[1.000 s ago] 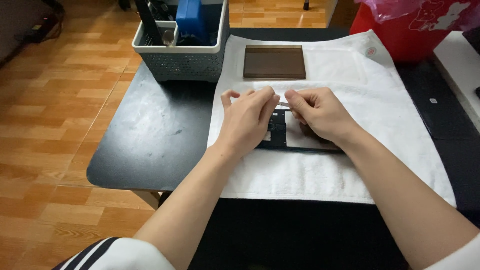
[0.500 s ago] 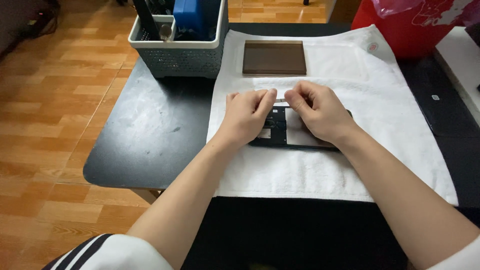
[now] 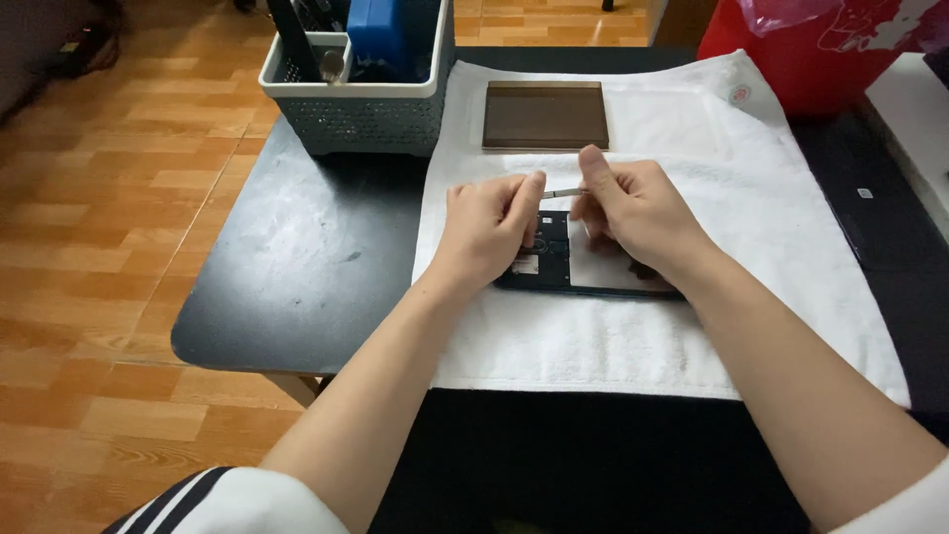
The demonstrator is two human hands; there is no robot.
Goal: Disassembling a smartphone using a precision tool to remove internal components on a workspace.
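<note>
Two bare hands over an opened phone (image 3: 554, 259) with its back cover off, lying flat on a white towel (image 3: 633, 336) on a black table (image 3: 297, 267). Left hand (image 3: 489, 229) resting on the left end of the phone, fingers curled down and pressed close together, thumb and first finger pinching one end of a thin silver tool (image 3: 563, 193). Right hand (image 3: 638, 213) on the right part of the phone, hiding most of it, thumb up and fingers bent, pinching the other end of the same thin tool. Tool held level just above the phone, between the two hands. Dark insides of the phone showing between the hands, with a small white patch near the left hand. Farther back on the towel, well apart from the hands, a flat brown rectangle (image 3: 546, 115) lying still. Beside the towel, at the back left of the table, a grey basket (image 3: 356, 114) with small holes, holding a blue box (image 3: 381, 35) and some dark tools. At the back right, a red bag (image 3: 781, 59). Wooden floor (image 3: 109, 218) to the left.
</note>
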